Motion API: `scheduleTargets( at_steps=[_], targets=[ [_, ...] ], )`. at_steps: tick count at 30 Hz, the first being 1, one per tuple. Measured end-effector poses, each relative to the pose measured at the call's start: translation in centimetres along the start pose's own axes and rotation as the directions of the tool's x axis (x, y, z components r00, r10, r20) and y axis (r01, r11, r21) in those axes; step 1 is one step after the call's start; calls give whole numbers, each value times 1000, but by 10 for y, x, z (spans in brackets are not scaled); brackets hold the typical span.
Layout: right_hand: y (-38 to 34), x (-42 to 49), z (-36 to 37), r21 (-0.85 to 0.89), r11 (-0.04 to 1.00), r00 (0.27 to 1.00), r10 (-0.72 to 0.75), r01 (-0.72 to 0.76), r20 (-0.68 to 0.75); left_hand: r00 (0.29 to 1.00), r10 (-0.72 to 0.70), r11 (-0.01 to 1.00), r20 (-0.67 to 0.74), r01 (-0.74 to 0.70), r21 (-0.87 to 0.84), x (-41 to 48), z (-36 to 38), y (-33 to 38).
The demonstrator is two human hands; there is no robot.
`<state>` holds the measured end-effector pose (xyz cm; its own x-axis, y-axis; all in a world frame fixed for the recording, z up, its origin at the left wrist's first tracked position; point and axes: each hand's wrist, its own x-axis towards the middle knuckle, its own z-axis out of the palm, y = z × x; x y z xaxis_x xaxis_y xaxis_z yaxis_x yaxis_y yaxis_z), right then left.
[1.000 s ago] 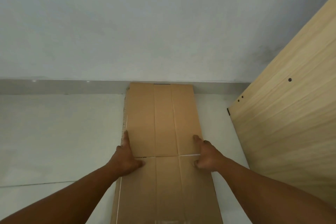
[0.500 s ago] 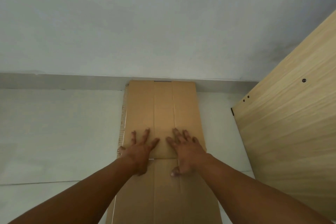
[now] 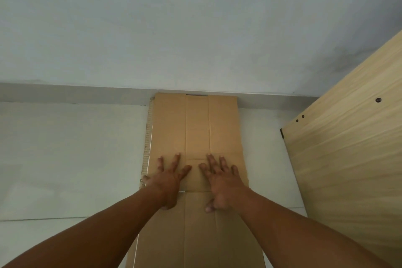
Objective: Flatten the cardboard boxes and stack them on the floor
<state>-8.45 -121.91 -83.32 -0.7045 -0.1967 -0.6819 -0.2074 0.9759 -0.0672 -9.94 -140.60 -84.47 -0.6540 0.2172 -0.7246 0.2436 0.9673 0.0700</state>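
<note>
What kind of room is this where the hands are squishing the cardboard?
Probably a bare indoor room, maybe one being moved into. There is a plain pale wall, a light tiled floor, and a wooden furniture panel with screw holes on the right. Both hands press flattened cardboard on the floor.

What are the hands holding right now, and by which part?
Nothing is gripped. The left hand and right hand lie open, palms down, on the flattened cardboard near its cross crease.

Pale wall [image 3: 195, 24], grey skirting [image 3: 65, 93], wooden panel [image 3: 352, 159] at right, 3 dark holes
</note>
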Motion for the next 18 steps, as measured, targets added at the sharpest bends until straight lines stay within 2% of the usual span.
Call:
scheduleTargets(
  at_steps=[4, 7, 10, 12, 14, 18],
  targets=[
    [-9, -16, -9, 87, 994, 993, 70, -62, -91, 994, -33, 999, -106, 36, 23, -25, 1, 14],
    [-26, -53, -31, 241, 964, 979, 146, -108, -143, 992, -30, 998, -125, 36, 43, -67, -9, 35],
    [-30, -111, -67, 400, 909, 991, 130, -119, -2, 997, 15, 1000, -76, -16, -15, -125, -36, 52],
    [-26, -156, -96, 455, 877, 988, 133, -152, 73, 999, 31, 993, -28, -34, -112, -172, -66, 61],
    [-24, -208, -130, 493, 849, 982, 158, -188, 102, 999, 52, 981, -4, -51, -186, -224, -105, 68],
    [-19, -333, -205, 538, 821, 981, 140, -190, 133, 991, 122, 962, -45, -129, -238, -339, -188, 79]
  ],
)
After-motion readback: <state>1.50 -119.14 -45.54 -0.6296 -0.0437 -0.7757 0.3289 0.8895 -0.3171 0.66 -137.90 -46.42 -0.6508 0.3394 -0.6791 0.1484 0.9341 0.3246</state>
